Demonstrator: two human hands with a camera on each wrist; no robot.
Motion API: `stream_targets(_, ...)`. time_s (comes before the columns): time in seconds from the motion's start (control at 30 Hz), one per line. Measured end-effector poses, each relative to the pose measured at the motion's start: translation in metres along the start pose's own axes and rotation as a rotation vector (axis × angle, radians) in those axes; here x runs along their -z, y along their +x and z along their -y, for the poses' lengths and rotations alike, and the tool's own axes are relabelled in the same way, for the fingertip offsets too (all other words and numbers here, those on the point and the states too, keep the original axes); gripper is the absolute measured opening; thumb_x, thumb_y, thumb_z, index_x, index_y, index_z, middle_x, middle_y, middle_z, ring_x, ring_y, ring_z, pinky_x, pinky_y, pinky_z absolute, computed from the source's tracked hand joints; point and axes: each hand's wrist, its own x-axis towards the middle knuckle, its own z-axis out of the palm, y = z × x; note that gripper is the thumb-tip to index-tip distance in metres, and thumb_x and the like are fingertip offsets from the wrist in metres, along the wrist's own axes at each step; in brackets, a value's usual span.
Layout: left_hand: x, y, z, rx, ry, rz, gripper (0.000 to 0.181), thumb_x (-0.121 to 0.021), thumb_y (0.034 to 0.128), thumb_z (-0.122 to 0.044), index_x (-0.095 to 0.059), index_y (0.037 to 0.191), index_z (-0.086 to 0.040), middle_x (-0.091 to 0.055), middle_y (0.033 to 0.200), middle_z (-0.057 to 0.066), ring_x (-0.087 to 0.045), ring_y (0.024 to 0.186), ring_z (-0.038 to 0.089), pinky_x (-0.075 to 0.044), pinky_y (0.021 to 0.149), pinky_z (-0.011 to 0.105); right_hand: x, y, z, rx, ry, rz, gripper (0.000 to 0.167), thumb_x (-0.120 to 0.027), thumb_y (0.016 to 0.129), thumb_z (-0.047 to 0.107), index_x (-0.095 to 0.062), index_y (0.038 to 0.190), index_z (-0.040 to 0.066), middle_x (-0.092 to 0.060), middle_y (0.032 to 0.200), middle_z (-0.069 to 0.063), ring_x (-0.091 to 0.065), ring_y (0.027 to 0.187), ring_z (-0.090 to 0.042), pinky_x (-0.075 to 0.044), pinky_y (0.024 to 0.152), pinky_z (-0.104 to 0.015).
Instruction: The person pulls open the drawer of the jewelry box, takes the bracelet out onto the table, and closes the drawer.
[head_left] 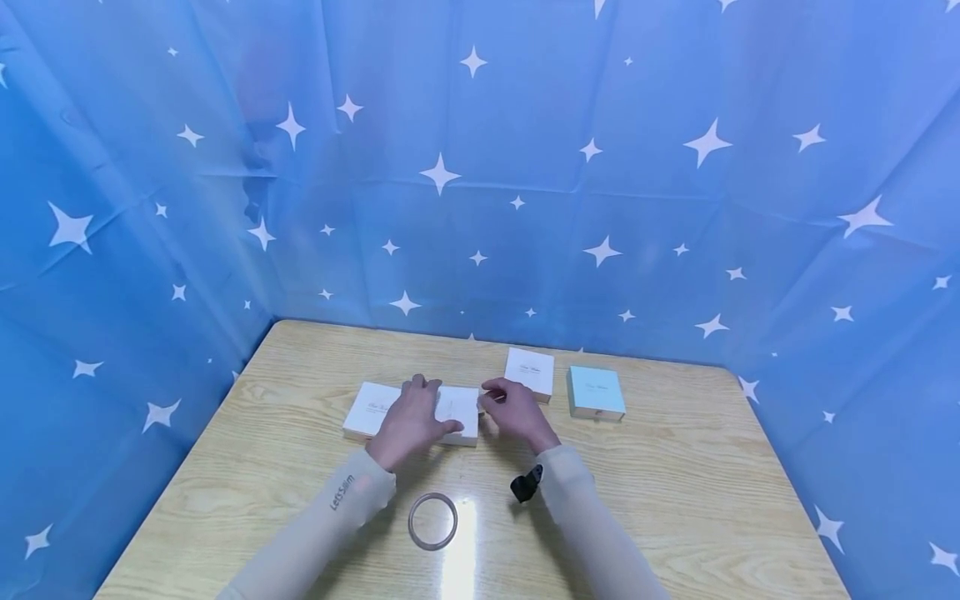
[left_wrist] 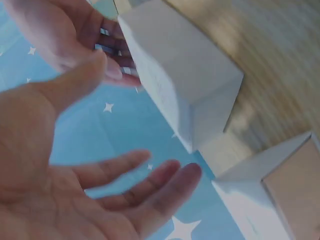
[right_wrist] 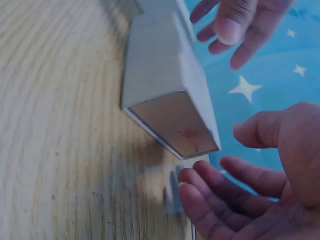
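Head view: the left hand [head_left: 412,421] is over the nine o'clock end of the middle white drawer box [head_left: 457,407], the right hand [head_left: 517,410] at three.

Left wrist: the left hand spreads loosely.

Right wrist: the right hand looks relaxed, seemingly just clear of the drawer front [right_wrist: 172,127].

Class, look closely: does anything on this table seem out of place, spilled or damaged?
Nothing visibly spilled or damaged. Mildly odd is the ring, lying alone on the near part of the table, while the turquoise box and three white boxes sit farther back. Turquoise is also the odd colour among the boxes.
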Motion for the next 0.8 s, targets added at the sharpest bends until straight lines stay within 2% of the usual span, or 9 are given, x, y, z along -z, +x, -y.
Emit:
stream_targets(0.13, 0.002, 0.008, 0.004, -0.089, 0.027, 0.068, 0.091, -0.089, 0.0761, -0.044, -0.051, 0.148, -0.005, -0.052, 0.139, 0.018, -0.05, 0.127, 0.033, -0.054, 0.098, 0.048, 0.007, 0.002, -0.006, -0.104, 0.162, 0.039, 0.035, -0.061, 0.102, 0.031, -0.067, 0.127, 0.007, -0.073, 0.109, -0.012, -0.072, 0.093, -0.023, -0.06, 0.077, -0.035)
stream_targets(0.23, 0.002, 0.014, 0.007, -0.171, 0.036, 0.128, 0.093, -0.09, 0.0753, -0.042, -0.049, 0.151, -0.006, -0.05, 0.143, 0.016, -0.046, 0.134, 0.032, -0.051, 0.104, 0.048, 0.01, 0.003, -0.01, -0.168, 0.277, 0.078, 0.034, -0.061, 0.102, 0.029, -0.068, 0.123, 0.002, -0.074, 0.107, -0.017, -0.074, 0.092, -0.027, -0.062, 0.077, -0.037)
stream_targets(0.37, 0.0, 0.022, 0.013, -0.257, 0.042, 0.209, 0.101, -0.092, 0.0723, -0.042, -0.044, 0.154, -0.007, -0.045, 0.151, 0.017, -0.039, 0.143, 0.034, -0.045, 0.113, 0.049, 0.012, 0.002, -0.015, -0.212, 0.362, 0.12, 0.034, -0.061, 0.102, 0.026, -0.067, 0.12, -0.002, -0.075, 0.105, -0.02, -0.075, 0.089, -0.028, -0.063, 0.078, -0.038)
stream_targets(0.47, -0.003, 0.029, 0.017, -0.295, 0.061, 0.247, 0.108, -0.094, 0.0682, -0.044, -0.041, 0.156, -0.009, -0.041, 0.156, 0.019, -0.034, 0.147, 0.035, -0.041, 0.117, 0.05, 0.011, 0.0, -0.016, -0.246, 0.399, 0.148, 0.035, -0.062, 0.101, 0.024, -0.065, 0.123, -0.003, -0.076, 0.104, -0.02, -0.076, 0.084, -0.026, -0.063, 0.075, -0.037)
stream_targets(0.57, -0.007, 0.035, 0.019, -0.322, 0.104, 0.268, 0.112, -0.094, 0.0661, -0.046, -0.039, 0.157, -0.011, -0.041, 0.157, 0.018, -0.034, 0.148, 0.034, -0.041, 0.117, 0.05, 0.01, -0.001, -0.016, -0.269, 0.41, 0.166, 0.034, -0.063, 0.1, 0.023, -0.065, 0.123, -0.002, -0.076, 0.102, -0.019, -0.075, 0.078, -0.021, -0.062, 0.068, -0.032)
stream_targets(0.8, -0.009, 0.04, 0.018, -0.374, 0.18, 0.29, 0.11, -0.096, 0.0642, -0.043, -0.042, 0.156, -0.014, -0.053, 0.139, 0.011, -0.049, 0.125, 0.026, -0.051, 0.101, 0.043, 0.005, -0.003, -0.014, -0.272, 0.387, 0.152, 0.026, -0.064, 0.098, 0.021, -0.071, 0.113, 0.001, -0.077, 0.093, -0.012, -0.071, 0.068, -0.013, -0.056, 0.056, -0.023)
